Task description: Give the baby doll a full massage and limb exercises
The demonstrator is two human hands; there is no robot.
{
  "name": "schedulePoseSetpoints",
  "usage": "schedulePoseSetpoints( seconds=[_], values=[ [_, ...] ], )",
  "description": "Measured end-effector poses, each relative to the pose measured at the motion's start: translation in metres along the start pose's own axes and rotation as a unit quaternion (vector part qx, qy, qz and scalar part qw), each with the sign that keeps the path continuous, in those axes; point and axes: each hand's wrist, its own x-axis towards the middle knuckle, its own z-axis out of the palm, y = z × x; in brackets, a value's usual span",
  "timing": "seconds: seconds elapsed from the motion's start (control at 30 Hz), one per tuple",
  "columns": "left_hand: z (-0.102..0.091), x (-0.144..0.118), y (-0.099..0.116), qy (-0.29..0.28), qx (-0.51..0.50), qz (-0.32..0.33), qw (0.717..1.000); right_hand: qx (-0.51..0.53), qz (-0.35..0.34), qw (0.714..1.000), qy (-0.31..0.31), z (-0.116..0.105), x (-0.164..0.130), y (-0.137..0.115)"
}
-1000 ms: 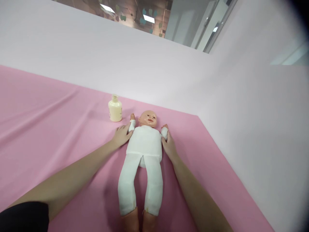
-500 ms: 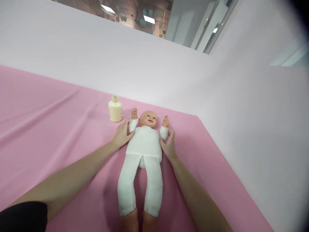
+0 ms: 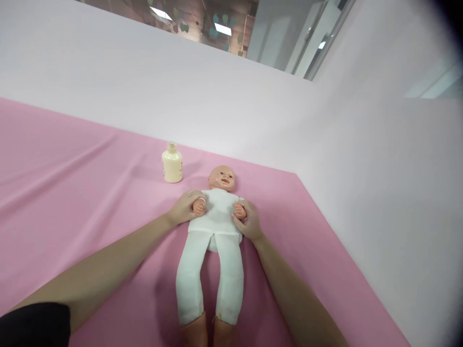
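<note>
Your left hand (image 3: 183, 207) and right hand (image 3: 249, 221) each clasp an arm of the soft, light, white-clothed plastic baby doll (image 3: 216, 231) lying mid pink sheet (image 3: 72, 193), near its far edge; grip the stiffer wrists, not cloth.

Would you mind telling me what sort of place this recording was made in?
Probably a staged baby-care practice area inside an office-like building: a doll lies on a pink sheet beside a lotion bottle, plain white partitions enclose it, and ceiling lights show beyond.
</note>
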Motion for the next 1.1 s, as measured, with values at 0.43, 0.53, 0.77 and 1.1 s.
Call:
schedulePoseSetpoints(
  seconds=[0.43, 0.53, 0.77, 1.1],
  values=[
    [0.016, 0.002, -0.017, 0.026, 0.029, -0.159, 0.987, -0.028, 0.17, 0.985, 0.016, 0.016, -0.004, 0.027],
    [0.019, 0.001, -0.025, 0.006, 0.035, -0.173, 0.984, -0.04, 0.185, 0.982, 0.018, 0.018, -0.006, 0.035],
    [0.016, 0.0, -0.027, -0.003, 0.087, -0.192, 0.977, -0.081, 0.199, 0.977, 0.002, 0.016, -0.006, 0.038],
    [0.012, 0.0, -0.028, -0.027, 0.125, -0.26, 0.957, -0.074, 0.232, 0.97, 0.024, 0.01, -0.007, 0.044]
  ],
)
